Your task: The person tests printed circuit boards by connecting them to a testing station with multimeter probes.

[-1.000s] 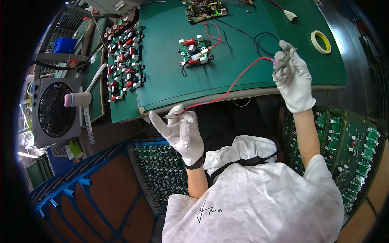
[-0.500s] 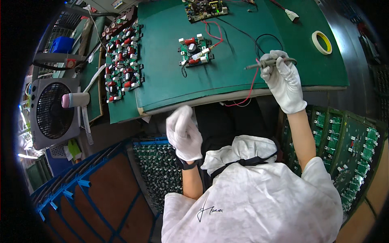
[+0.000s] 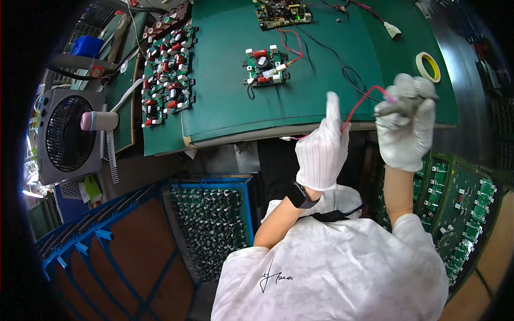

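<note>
My right hand (image 3: 405, 125), in a white glove, is closed around a grey rod-like lead (image 3: 409, 102) above the bench's right front edge. A red wire (image 3: 365, 98) runs from this lead toward my left hand (image 3: 323, 152). That hand, gloved in striped white, is held up at the front edge with its index finger stretched out; its other fingers are partly hidden. The wire passes by the left hand, and its small white connector (image 3: 286, 138) shows on the far side. Whether the left fingers touch the wire is unclear.
A circuit board (image 3: 266, 67) lies on the green bench, wired to a larger board (image 3: 284, 15) behind. Several more boards (image 3: 171, 69) stand in rows at left. A tape roll (image 3: 428, 67) lies at right. Below are a blue-edged board crate (image 3: 249, 214) and a grey fan (image 3: 72, 139).
My left hand has moved right and up, from low at the centre to beside the red wire. My right hand, still holding the grey lead, has moved right and slightly down.
</note>
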Tool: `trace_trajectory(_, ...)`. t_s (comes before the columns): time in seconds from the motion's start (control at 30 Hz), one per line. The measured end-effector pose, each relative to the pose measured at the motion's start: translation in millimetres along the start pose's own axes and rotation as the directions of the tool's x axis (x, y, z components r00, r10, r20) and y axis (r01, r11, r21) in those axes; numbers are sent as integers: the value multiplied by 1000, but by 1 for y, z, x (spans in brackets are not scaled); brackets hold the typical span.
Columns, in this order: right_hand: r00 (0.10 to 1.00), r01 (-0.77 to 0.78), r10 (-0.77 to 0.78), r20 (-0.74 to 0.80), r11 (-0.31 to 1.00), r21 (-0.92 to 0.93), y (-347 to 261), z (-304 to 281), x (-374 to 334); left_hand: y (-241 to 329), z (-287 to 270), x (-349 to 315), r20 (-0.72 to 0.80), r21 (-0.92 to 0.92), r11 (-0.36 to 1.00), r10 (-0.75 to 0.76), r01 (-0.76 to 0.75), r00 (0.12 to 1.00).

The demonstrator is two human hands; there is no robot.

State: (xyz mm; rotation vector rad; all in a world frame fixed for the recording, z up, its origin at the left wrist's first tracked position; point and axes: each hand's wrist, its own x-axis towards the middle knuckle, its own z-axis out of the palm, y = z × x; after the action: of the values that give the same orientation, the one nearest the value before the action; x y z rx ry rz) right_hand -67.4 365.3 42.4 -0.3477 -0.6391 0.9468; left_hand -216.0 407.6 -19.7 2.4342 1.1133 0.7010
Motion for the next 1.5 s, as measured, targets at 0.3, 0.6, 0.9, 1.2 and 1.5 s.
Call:
trace_trajectory(0.3,873,405,-476,-107,829,-385,-68,-34,17,-104,-61,-6,-395,100,947,319,-305,862)
trace_trajectory(0.6,978,166,-189,90,435,-885,-3,-52,66,-163,-89,90,-341,48,954,295,-297,893)
trace_trajectory(0.9,980,82,107,170,558,-826,79,-75,136,-204,-38,135,-112,-454,885,60,-105,992)
trace_trajectory(1.2,992,8,100,82,582,-813,106,-90,115,-200,-49,137,-178,-256,925,239,-280,955)
trace_trajectory(1.5,998,31,24,52,534,-845,125,-94,115,-197,-47,137,-236,-273,930,183,-246,954)
